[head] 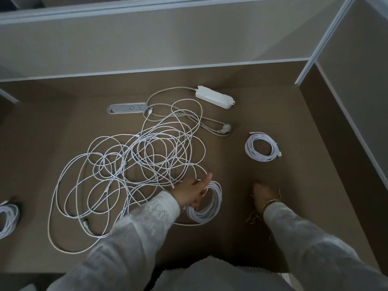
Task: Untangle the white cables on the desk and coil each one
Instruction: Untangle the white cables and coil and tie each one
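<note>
While left hand [194, 191] grips coil [206, 203], bare desk [294, 206] around right hand [263, 196]

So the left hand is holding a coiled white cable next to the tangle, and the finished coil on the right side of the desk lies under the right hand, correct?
Not quite. In the head view the left hand does hold a coiled white cable beside the tangle, but the finished coil lies apart from the right hand, farther back on the desk, with nothing touching it.
</note>
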The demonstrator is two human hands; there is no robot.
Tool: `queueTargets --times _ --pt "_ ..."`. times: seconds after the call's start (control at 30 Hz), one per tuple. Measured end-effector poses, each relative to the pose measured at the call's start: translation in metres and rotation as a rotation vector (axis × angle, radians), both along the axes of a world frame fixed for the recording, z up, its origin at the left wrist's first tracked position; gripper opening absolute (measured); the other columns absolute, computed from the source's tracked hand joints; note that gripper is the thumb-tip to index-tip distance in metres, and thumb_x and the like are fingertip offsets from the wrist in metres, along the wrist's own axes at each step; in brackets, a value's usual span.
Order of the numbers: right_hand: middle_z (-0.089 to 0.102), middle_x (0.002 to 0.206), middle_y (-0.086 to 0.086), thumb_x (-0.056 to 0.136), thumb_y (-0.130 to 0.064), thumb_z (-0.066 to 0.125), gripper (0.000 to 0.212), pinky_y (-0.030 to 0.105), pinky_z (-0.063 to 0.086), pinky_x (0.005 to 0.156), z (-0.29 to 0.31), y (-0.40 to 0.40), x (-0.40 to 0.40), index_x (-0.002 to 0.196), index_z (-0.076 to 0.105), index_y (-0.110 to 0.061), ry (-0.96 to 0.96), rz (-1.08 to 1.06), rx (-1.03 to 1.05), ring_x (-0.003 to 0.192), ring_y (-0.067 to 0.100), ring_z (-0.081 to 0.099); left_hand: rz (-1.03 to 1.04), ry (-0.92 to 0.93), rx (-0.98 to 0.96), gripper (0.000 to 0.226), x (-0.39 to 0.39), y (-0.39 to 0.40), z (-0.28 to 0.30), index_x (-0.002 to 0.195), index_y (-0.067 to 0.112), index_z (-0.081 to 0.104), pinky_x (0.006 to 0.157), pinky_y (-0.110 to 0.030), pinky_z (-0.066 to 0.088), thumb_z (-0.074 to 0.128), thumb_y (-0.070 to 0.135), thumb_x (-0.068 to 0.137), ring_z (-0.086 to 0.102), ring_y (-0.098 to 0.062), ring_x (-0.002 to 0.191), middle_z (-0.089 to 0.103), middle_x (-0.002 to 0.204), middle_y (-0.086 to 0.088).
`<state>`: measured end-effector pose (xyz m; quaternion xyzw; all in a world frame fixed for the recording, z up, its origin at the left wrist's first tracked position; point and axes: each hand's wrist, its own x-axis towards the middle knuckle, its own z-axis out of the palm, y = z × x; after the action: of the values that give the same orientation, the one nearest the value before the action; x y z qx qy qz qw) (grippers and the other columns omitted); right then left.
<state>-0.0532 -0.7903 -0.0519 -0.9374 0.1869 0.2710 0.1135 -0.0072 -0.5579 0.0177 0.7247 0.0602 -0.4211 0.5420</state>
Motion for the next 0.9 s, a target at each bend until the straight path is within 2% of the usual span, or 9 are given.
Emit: queueTargets --times 0.07,0.23,0.33,0.4,0.5,0.67,0.73,0.8,0.9 --pt "0.060 0.119 0.016 0.096 -0.012 0.045 0.024 0.034 0.044 0.092 0.001 -0.005 0.005 0.116 0.056 -0.006 -0.072 -0.016 0.042 0.109 0.031 0.059 0.033 0.002 -0.016 0.047 0.001 -0.003 0.000 0.066 0.016 0.039 0.039 -0.017 0.020 0.047 0.052 0.095 0.023 -0.010 0.039 0.032 0.051 0.001" --pt "0.064 0.098 0.016 0.090 -0.014 0.059 0.012 0.035 0.048 0.077 0.020 -0.011 0.014 0.096 0.059 -0.004 -0.304 -0.013 0.122 0.091 0.035 0.062 0.115 0.004 -0.019 0.046 0.001 -0.013 0.001 0.088 0.007 0.056 0.037 -0.015 0.023 0.043 0.050 0.098 0.028 -0.009 0.039 0.041 0.055 0.000" --pt "0.061 0.090 0.014 0.085 -0.010 0.064 0.008 0.033 0.045 0.072 0.031 -0.017 0.013 0.086 0.063 -0.003 -0.512 -0.040 0.180 0.082 0.032 0.060 0.152 -0.007 -0.040 0.044 0.000 -0.018 0.002 0.080 0.012 0.053 0.038 -0.015 0.024 0.041 0.050 0.098 0.029 -0.009 0.037 0.044 0.058 -0.002" --pt "0.063 0.083 0.011 0.082 -0.006 0.068 0.005 0.029 0.043 0.069 0.036 -0.022 0.007 0.080 0.064 -0.003 -0.671 -0.114 0.238 0.075 0.027 0.059 0.175 -0.012 -0.053 0.043 -0.001 -0.021 0.004 0.081 0.011 0.049 0.040 -0.016 0.023 0.040 0.050 0.099 0.029 -0.007 0.035 0.045 0.053 0.000" --pt "0.064 0.078 0.007 0.079 -0.003 0.071 0.006 0.025 0.040 0.068 0.042 -0.027 -0.002 0.078 0.065 -0.004 -0.808 -0.171 0.272 0.068 0.018 0.055 0.181 -0.022 -0.050 0.043 -0.003 -0.025 0.004 0.080 0.011 0.047 0.042 -0.019 0.023 0.039 0.049 0.099 0.028 -0.007 0.033 0.045 0.046 0.005" --pt "0.063 0.077 0.012 0.075 0.004 0.072 0.010 0.027 0.043 0.064 0.032 -0.034 -0.020 0.076 0.064 -0.002 -0.870 -0.115 0.195 0.066 0.027 0.059 0.174 -0.044 -0.035 0.045 -0.009 -0.031 0.002 0.076 0.011 0.046 0.038 -0.016 0.024 0.041 0.049 0.099 0.029 -0.007 0.034 0.045 0.052 0.000" --pt "0.063 0.076 0.012 0.075 0.005 0.072 0.011 0.029 0.045 0.064 0.030 -0.033 -0.027 0.076 0.064 -0.002 -0.891 -0.136 0.203 0.067 0.028 0.061 0.158 -0.041 -0.028 0.046 -0.012 -0.032 0.004 0.073 0.011 0.045 0.037 -0.016 0.024 0.039 0.048 0.099 0.028 -0.007 0.032 0.043 0.044 0.005" --pt "0.064 0.076 0.007 0.078 0.001 0.071 0.008 0.026 0.043 0.067 0.037 -0.026 -0.033 0.078 0.065 -0.005 -0.904 -0.278 0.279 0.068 0.024 0.061 0.153 -0.050 -0.018 0.050 -0.015 -0.033 0.004 0.071 0.010 0.045 0.037 -0.017 0.024 0.038 0.050 0.099 0.028 -0.009 0.033 0.040 0.043 0.004" --pt "0.068 0.075 -0.002 0.082 -0.009 0.070 0.008 0.027 0.049 0.070 0.054 -0.006 -0.040 0.082 0.065 -0.014 -0.854 -0.527 0.537 0.070 0.016 0.065 0.179 -0.083 0.003 0.054 -0.015 -0.034 0.003 0.067 0.009 0.048 0.038 -0.018 0.026 0.039 0.052 0.098 0.028 -0.012 0.036 0.037 0.055 -0.007"
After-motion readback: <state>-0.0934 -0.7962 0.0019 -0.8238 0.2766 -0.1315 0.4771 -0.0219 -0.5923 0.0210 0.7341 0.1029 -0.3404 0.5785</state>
